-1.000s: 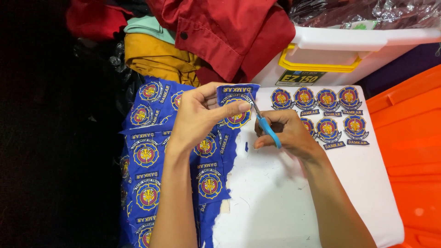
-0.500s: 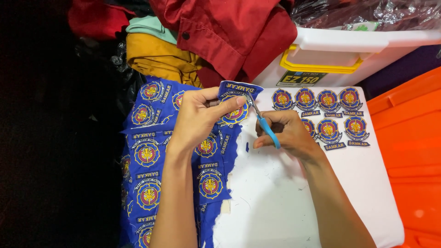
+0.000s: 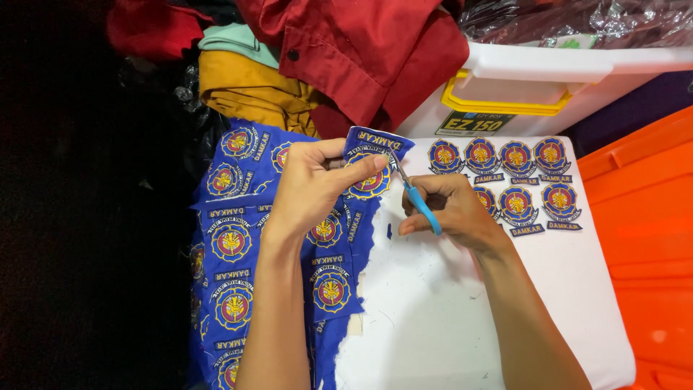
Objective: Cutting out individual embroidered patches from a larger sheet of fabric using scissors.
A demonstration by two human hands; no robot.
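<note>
My left hand (image 3: 314, 184) pinches the top corner of a blue cloth sheet (image 3: 245, 253) covered with round embroidered emblems, lifting one emblem patch (image 3: 372, 162) off the white board (image 3: 462, 318). My right hand (image 3: 451, 209) grips small scissors with blue handles (image 3: 419, 198); their blades touch the right edge of that lifted patch. Several emblems that are cut out (image 3: 505, 177) lie in two rows on the board, just right of my right hand.
A white plastic box with a yellow latch (image 3: 520, 90) stands behind the board. Red (image 3: 361, 58), mustard (image 3: 242, 94) and pale green clothes are piled at the back. An orange plastic surface (image 3: 642, 238) borders the right side. The left is dark.
My left hand has raised and turned the patch corner slightly, and the scissors have shifted along the patch edge. Both hands stay in nearly the same place.
</note>
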